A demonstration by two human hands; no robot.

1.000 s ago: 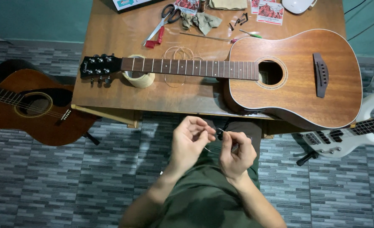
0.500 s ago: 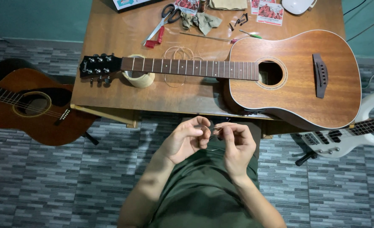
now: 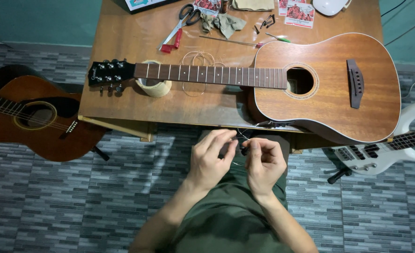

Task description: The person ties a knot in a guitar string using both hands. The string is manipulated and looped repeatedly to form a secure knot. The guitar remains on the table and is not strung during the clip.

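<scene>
Honestly, with my left hand [image 3: 212, 157] and right hand [image 3: 262, 161] both pinched nearly closed on the thin guitar string [image 3: 241, 138] and its dark end over my lap, below the table [image 3: 123, 47] edge, I judge the springy wire could slip free.

Acoustic guitar [image 3: 273, 79] lies flat along the table [image 3: 123, 33], body at the right end and overhanging the near edge, headstock toward the left edge. Tape roll [image 3: 154, 85] sits under the neck, just right of the headstock. Coiled string [image 3: 199, 61] lies under the neck at mid-table. Scissors [image 3: 181, 21], cloth [image 3: 226, 22] and screwdriver [image 3: 245, 42] lie along the far edge, behind the neck. Second guitar [image 3: 34, 117] lies on the floor left of the table; a third instrument [image 3: 390, 147] lies off the near right corner. Left hand [image 3: 210, 159] and right hand [image 3: 264, 164] meet just before the near edge, over the lap.
</scene>
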